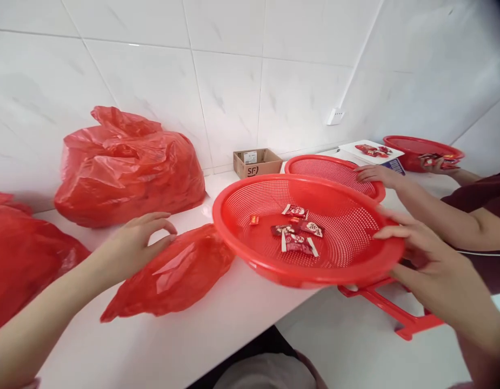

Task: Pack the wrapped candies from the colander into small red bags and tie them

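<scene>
My right hand (415, 246) grips the right rim of a round red perforated basket (250, 216), which is tilted and raised a little over the white counter's edge. Several red-wrapped candies (297, 233) lie in its bottom. My left hand (138, 240) hovers with fingers spread, just touching the top of a small red plastic bag (174, 273) lying on the counter (233, 319). Nothing is held in the left hand.
Two large stuffed red bags (128, 167) (18, 254) sit against the tiled wall. A small cardboard box (257, 162) stands behind the basket. Another person's hand (375, 174) rests on a second red basket (333, 170); their other hand (434, 162) is by a third basket (415, 146). A red stool frame (391, 310) shows below.
</scene>
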Demonstrator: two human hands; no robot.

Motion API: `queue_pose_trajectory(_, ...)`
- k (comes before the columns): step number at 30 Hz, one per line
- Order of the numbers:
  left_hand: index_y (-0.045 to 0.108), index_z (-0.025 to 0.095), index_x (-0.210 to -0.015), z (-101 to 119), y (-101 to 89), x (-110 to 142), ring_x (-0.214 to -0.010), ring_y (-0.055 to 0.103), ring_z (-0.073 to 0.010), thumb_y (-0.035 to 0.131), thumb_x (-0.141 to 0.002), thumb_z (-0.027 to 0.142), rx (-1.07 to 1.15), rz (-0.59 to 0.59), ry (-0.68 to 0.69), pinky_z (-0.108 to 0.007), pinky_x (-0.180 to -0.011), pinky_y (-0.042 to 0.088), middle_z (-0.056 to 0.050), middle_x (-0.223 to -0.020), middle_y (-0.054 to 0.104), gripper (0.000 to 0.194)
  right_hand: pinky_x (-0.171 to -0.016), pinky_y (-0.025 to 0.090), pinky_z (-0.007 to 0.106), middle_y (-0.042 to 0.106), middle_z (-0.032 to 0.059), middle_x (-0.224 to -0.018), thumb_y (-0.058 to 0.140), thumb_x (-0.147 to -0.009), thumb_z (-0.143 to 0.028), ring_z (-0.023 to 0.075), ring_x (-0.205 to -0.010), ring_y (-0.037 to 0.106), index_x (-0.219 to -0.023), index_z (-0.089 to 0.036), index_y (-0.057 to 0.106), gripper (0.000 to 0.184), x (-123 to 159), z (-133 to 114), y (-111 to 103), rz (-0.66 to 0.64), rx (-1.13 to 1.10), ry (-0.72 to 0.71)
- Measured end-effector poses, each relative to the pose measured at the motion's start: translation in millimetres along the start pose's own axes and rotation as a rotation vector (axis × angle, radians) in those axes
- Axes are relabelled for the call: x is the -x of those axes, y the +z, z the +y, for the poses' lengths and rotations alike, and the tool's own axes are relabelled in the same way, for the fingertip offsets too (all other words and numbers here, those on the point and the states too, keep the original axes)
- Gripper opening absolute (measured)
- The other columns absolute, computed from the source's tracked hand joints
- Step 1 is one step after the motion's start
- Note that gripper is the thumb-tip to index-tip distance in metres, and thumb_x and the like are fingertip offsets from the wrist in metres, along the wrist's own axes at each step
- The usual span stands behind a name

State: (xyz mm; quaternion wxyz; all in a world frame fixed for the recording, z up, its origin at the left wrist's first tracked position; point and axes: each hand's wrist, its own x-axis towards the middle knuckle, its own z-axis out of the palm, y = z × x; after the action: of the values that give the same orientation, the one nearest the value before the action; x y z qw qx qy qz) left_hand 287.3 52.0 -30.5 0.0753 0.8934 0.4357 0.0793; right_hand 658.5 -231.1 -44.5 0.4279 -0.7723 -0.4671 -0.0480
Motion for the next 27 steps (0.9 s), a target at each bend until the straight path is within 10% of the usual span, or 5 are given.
queue_pose_trajectory(11,0.040,0.041,-0.136,19,12.0,67,-0.099,0.065,-0.0278,0.038,-0.088,0.063,0.108,0.097,-0.191,-0.045,-0.097,0.047,0.003,-0.141,0.053,0.053,-0.092,0.056,0.045,0.029,0.0097,-0.157,0.063,-0.084,-0.045,0.0324,-0.135,0.045,-0.117,-0.025,0.062,0.038,5,50,83,0.051,0.114,-0.026)
queue_pose_trajectory(15,0.042,0.046,-0.135,29,41.6,96,-0.130,0.048,-0.0354,0.049,-0.084,0.059,0.096,0.239,-0.145,-0.053,-0.102,0.045,0.002,-0.154,0.035,0.053,-0.085,0.057,0.047,0.010,0.0093,-0.163,0.062,-0.085,-0.048,0.0378,-0.141,0.034,-0.143,-0.031,0.044,0.063,16,22,75,-0.041,0.181,0.079)
queue_pose_trajectory(19,0.067,0.037,-0.103,31,72.0,117,-0.135,0.037,-0.0461,0.053,-0.082,0.049,0.140,0.372,-0.213,-0.066,-0.102,0.040,-0.001,-0.158,0.025,0.029,-0.110,0.041,0.053,0.039,0.0075,-0.150,0.060,-0.089,-0.033,0.0317,-0.138,0.040,-0.128,-0.032,0.056,0.039,32,-33,73,0.208,-0.084,-0.076)
queue_pose_trajectory(22,0.072,0.034,-0.099,28,85.7,121,-0.123,0.048,-0.0502,0.056,-0.079,0.049,0.141,0.449,-0.311,-0.068,-0.101,0.039,-0.003,-0.157,0.024,0.030,-0.100,0.052,0.045,0.061,0.0052,-0.126,0.056,-0.090,-0.024,0.0266,-0.123,0.057,-0.117,-0.034,0.059,0.028,38,-72,102,-0.114,-0.356,-0.288)
queue_pose_trajectory(27,0.065,0.035,-0.118,31,89.6,111,-0.063,0.061,-0.0199,0.044,-0.088,0.056,0.222,0.225,-0.534,-0.046,-0.072,0.053,-0.008,-0.137,0.046,0.042,-0.095,0.056,0.035,0.068,-0.0057,-0.114,0.044,-0.096,-0.031,0.0178,-0.109,0.065,-0.110,-0.036,0.055,0.019,29,-113,186,-0.575,-0.301,-0.510)
